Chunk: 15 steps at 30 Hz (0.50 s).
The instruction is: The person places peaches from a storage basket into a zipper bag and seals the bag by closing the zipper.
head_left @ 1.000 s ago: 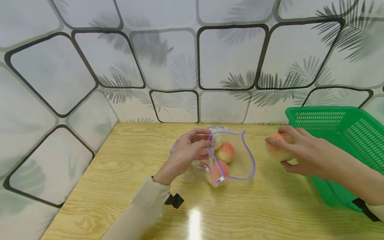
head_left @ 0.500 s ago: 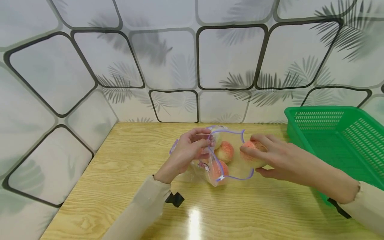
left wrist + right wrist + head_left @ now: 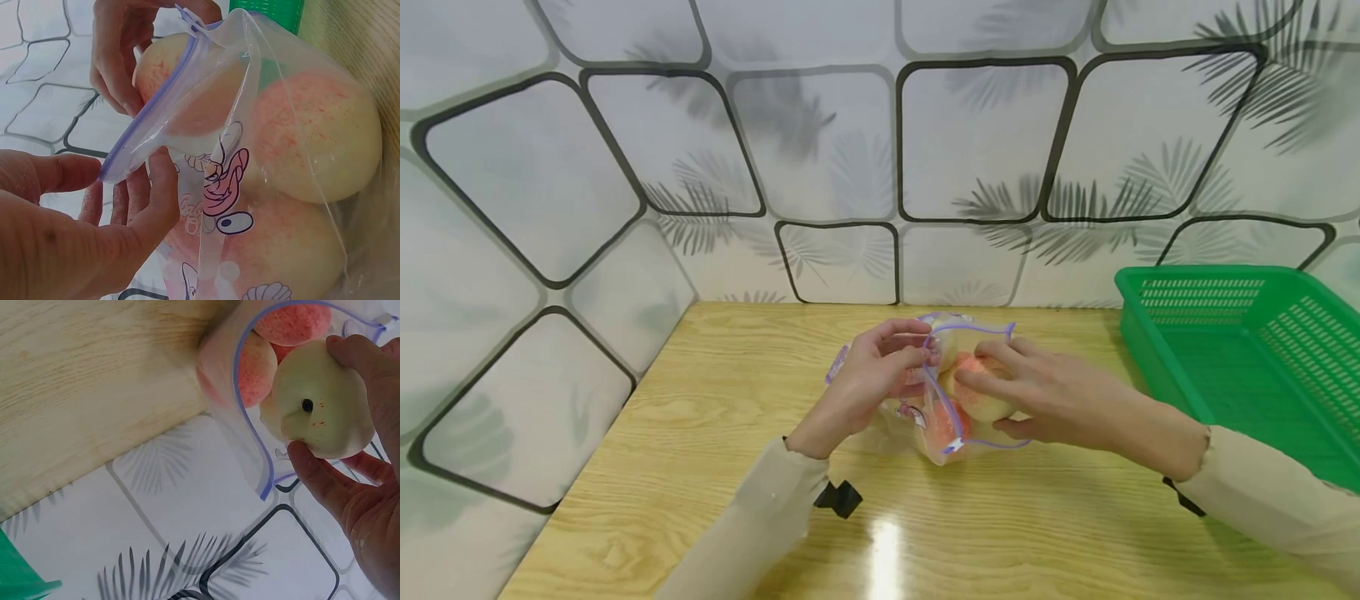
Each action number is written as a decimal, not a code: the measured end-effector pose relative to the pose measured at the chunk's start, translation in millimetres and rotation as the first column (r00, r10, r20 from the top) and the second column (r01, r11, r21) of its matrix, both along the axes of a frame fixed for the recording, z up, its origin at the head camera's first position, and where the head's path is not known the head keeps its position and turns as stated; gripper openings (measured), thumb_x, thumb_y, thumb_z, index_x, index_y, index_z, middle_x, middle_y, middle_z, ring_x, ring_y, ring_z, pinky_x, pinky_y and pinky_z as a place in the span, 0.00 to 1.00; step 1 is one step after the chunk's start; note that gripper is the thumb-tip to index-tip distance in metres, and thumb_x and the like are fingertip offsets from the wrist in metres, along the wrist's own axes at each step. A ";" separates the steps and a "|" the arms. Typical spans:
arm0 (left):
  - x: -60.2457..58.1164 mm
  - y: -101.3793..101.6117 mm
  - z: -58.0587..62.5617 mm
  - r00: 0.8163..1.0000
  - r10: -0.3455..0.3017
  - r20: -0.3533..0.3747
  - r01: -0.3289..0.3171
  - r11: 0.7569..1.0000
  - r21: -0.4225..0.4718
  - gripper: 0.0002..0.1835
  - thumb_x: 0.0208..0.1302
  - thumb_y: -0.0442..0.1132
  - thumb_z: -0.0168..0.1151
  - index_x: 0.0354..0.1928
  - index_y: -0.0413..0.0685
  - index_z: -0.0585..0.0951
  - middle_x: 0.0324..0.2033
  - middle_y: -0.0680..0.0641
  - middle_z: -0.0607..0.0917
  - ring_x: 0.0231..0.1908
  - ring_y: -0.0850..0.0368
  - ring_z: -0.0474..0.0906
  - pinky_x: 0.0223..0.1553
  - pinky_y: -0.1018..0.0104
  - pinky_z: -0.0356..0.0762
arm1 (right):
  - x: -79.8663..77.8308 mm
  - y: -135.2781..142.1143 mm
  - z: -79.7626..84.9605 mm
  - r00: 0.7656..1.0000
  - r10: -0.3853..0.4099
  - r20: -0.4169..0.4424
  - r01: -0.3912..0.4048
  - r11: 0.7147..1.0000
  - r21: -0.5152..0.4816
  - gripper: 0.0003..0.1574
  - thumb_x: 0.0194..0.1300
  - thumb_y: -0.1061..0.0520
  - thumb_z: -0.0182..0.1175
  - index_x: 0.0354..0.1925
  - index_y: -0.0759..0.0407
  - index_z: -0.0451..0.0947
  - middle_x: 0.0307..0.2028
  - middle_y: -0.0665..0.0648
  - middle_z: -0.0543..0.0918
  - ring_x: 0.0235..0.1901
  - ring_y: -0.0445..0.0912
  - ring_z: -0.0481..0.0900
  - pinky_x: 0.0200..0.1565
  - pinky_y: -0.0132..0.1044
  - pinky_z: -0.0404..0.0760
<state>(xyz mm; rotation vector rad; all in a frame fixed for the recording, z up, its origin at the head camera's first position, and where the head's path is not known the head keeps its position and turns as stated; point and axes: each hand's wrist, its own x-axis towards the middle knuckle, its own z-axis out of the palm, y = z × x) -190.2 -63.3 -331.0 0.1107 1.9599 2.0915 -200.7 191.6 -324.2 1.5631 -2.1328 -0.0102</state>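
A clear zip bag (image 3: 181, 162) with a purple zip edge and printed cartoon figures lies on the table, its mouth facing right. Several peaches (image 3: 319, 137) are inside it. My left hand (image 3: 876, 371) pinches the bag's rim on its left side, thumb outside one face and fingers against the film. In my right hand (image 3: 1037, 387) is another peach (image 3: 325, 400), pale with a dark stem pit toward the wrist camera. That peach sits at the bag's mouth, overlapping the purple edge, with fingers and thumb around it.
A green plastic basket (image 3: 1172, 358) with slotted walls stands on the right of the wood-grain table (image 3: 715, 483). Behind the table rises a patterned wall (image 3: 977, 142) with leaf prints.
My right hand has moved left from beside the basket, carrying the peach to the bag's mouth. The left hand keeps its pinch on the bag, almost unmoved.
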 end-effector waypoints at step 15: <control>1.0 0.1 1.9 0.999 0.047 -0.002 -0.047 0.998 0.028 0.19 0.72 0.30 0.55 0.62 0.47 0.78 0.57 0.42 0.82 0.44 0.60 0.85 0.43 0.61 0.90 | 0.5 15.1 -7.7 0.986 0.022 0.168 -0.017 0.999 -0.031 0.36 0.45 0.56 0.83 0.52 0.53 0.77 0.44 0.55 0.77 0.33 0.43 0.78 0.28 0.29 0.82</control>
